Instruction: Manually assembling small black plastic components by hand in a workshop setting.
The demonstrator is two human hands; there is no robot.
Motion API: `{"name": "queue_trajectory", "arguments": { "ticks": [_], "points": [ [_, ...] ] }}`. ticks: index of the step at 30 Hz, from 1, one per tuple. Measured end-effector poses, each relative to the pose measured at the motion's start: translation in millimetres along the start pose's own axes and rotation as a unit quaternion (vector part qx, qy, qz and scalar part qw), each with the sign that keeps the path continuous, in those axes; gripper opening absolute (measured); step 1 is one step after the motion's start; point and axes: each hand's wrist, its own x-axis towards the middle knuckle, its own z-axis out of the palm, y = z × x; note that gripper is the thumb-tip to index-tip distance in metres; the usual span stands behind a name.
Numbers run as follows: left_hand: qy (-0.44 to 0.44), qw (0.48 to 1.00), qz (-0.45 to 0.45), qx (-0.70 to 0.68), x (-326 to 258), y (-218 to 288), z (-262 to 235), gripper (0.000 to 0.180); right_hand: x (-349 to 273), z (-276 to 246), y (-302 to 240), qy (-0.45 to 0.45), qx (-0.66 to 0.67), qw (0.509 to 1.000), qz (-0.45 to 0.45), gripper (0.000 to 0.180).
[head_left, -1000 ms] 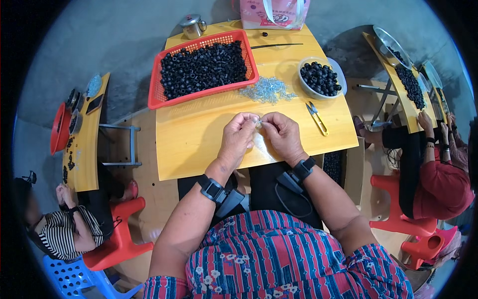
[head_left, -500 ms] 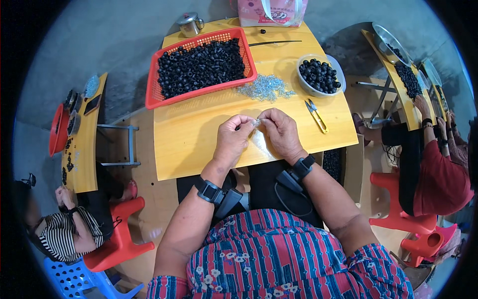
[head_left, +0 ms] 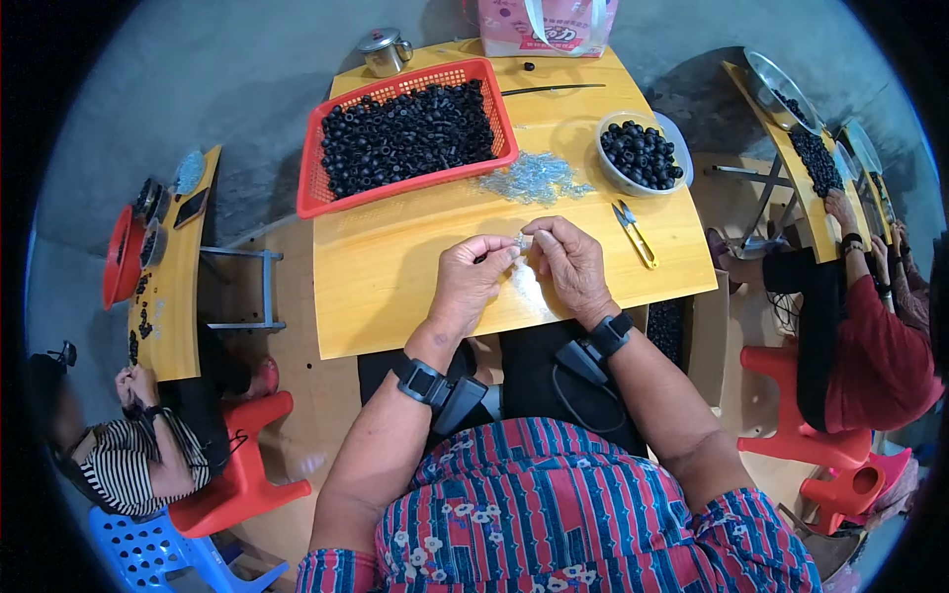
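Left hand and right hand meet fingertip to fingertip above the yellow table, both pinching one small clear piece between them. Long axis too small to tell; hands equally near.

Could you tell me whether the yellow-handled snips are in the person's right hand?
No, the yellow-handled snips lie on the table, apart from the right hand.
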Motion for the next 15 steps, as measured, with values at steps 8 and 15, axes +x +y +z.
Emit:
{"name": "queue_trajectory", "arguments": {
  "ticks": [8, 15],
  "points": [
    [0.027, 0.999, 0.023, 0.004, 2.9, -6.2, 1.0, 0.011, 1.9, -0.1, 6.0, 0.006, -0.109, 0.984, -0.141, 0.010],
    [0.042, 0.997, 0.030, 0.050, 2.7, -5.2, 4.9, 0.008, 0.3, 3.5, 5.1, 0.029, -0.078, 0.990, -0.113, 0.011]
  ]
}}
